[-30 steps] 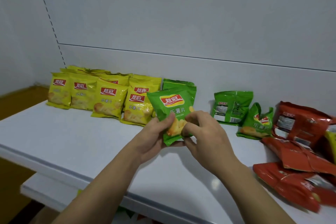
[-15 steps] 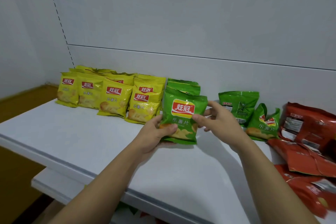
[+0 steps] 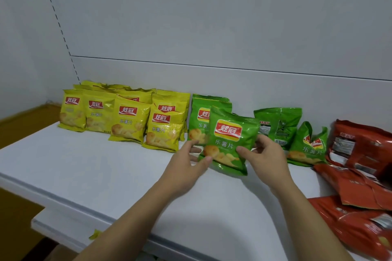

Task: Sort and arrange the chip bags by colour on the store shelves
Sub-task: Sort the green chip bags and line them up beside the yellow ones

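Grips both hold one thing, the front green chip bag (image 3: 231, 142). Thumb of left grip (image 3: 186, 165) lies on the bag's lower left corner with the fingers behind it, a pinch. Thumb of right grip (image 3: 265, 157) presses the printed front near the lower right, and the fingers wrap behind the right edge. Bag sits between the two grips, face to the camera, logo readable, top tipped slightly right. Its lower edge is at the shelf (image 3: 84, 165) surface or just above; cannot tell whether it touches.

Just behind and to the left, a second green bag (image 3: 198, 121) stands by the back panel (image 3: 212, 27), partly covered by the held one. Left of that, close beside it, yellow bags (image 3: 127, 116) stand in a row, more than one deep, fronts forward. Right of the right grip, a reversed green bag (image 3: 277, 125), barcode side out, stands by the panel. Beside it is a crumpled green bag (image 3: 307, 146), top folded in. Far right, red bags (image 3: 360, 154) lie in a loose overlapping heap, some label side up, running out of frame.

Shelf is white with a rounded front lip. Lower shelf (image 3: 53, 224) juts out below at left, with a yellow scrap (image 3: 95, 235) on it; cannot tell what it is.
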`<state>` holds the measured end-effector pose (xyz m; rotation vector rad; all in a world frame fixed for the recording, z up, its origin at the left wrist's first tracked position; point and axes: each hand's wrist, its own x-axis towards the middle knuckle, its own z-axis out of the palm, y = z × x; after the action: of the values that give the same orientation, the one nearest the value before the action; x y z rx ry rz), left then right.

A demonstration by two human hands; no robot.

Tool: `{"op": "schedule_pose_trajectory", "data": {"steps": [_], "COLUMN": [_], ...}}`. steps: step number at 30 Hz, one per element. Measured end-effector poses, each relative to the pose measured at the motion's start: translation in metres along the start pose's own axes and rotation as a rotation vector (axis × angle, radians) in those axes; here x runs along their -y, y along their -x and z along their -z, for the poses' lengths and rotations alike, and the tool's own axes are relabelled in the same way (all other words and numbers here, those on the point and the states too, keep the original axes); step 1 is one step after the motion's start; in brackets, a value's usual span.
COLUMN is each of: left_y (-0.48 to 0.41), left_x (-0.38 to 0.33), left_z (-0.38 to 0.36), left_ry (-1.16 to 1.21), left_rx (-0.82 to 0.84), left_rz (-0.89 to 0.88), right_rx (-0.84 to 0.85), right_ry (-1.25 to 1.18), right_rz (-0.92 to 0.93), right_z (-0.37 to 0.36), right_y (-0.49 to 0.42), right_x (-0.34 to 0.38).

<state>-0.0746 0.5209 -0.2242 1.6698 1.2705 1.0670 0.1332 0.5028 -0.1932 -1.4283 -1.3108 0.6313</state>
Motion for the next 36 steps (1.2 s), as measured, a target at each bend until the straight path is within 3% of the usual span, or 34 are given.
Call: {"op": "schedule_pose_trajectory", "data": {"steps": [3, 6, 16, 24, 32, 36], "left_y": [-0.006, -0.012, -0.021, -0.017, -0.020, -0.029], "left_x": [0.002, 0.015, 0.037, 0.032, 0.006, -0.004], "left_z": [0.005, 0.013, 0.021, 0.021, -0.003, -0.013], "left_ry": [-0.254, -0.461, -0.638, -0.629, -0.565, -0.589], "left_rx": [-0.087, -0.164, -0.250, -0.259, -0.208, -0.150], "left_rz": [-0.146, -0.265, -0.399, -0.445, -0.550, -0.574], "right_rx": [-0.108, -0.097, -0.082, -0.168, -0.524, -0.404], "right_ry": [0.022, 0.113, 0.174, 0.266, 0.631, 0.918], "right_rz": [-0.048, -0.039, -0.022, -0.015, 0.135, 0.037], "right_z": [0.007, -0.004, -0.074, -0.054, 0.005, 0.025], "right_y": [-0.008, -0.019, -0.043, -0.033, -0.054, -0.075], "right_x": [-0.006, -0.003, 0.007, 0.000, 0.015, 0.028]}}
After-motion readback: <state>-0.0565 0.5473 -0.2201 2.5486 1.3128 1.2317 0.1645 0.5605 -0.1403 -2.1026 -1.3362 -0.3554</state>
